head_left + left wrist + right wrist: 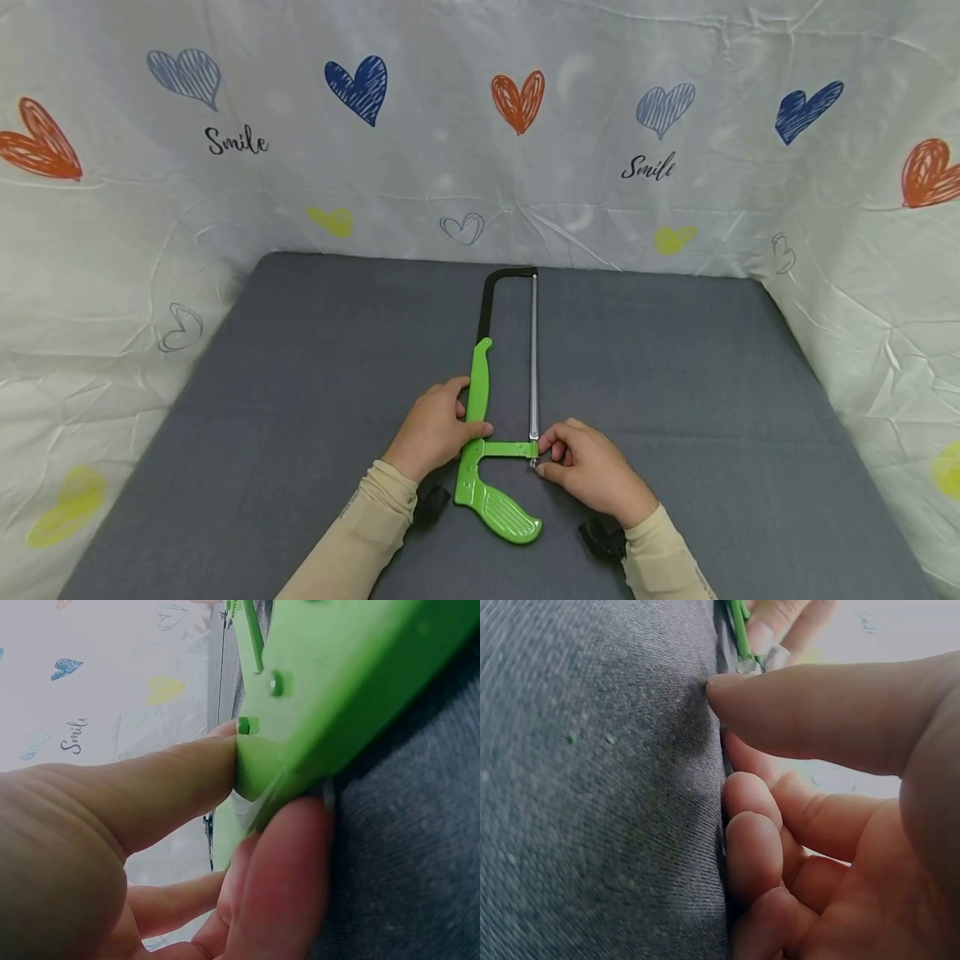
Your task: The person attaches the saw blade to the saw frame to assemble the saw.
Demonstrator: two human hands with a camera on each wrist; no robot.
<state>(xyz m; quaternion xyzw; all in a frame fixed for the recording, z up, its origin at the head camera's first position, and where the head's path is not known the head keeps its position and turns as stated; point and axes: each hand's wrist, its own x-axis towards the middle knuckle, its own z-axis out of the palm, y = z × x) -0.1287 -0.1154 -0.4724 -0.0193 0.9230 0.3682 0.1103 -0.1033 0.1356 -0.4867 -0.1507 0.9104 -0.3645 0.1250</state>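
1. on the dark gray worktop (300, 375), a saw (478, 392) lies with its black end (487, 312) at 12 o'clock and its green handle (504, 512) at 6 o'clock.
2. its thin silver blade (534, 358) runs up and down along the 3 o'clock side. a short green bar (508, 449) joins the blade's low end to the rest.
3. the left hand (431, 429), between 8 and 9 o'clock from the saw's middle, grips the long green part, with the thumb on top and fingers at the edge.
4. the right hand (596, 471) is at 4 o'clock, fingers bent. its thumb and pointer finger are at the small metal end (533, 463) of the blade. i cannot tell if they pinch it or are just beside it.
5. both arms have tan sleeves (356, 533).
6. two tiny green specks (571, 738) lie on the worktop, near 10 o'clock in the right wrist view.
7. at 12 o'clock hangs a white cloth (420, 167) with red, blue and yellow hearts.
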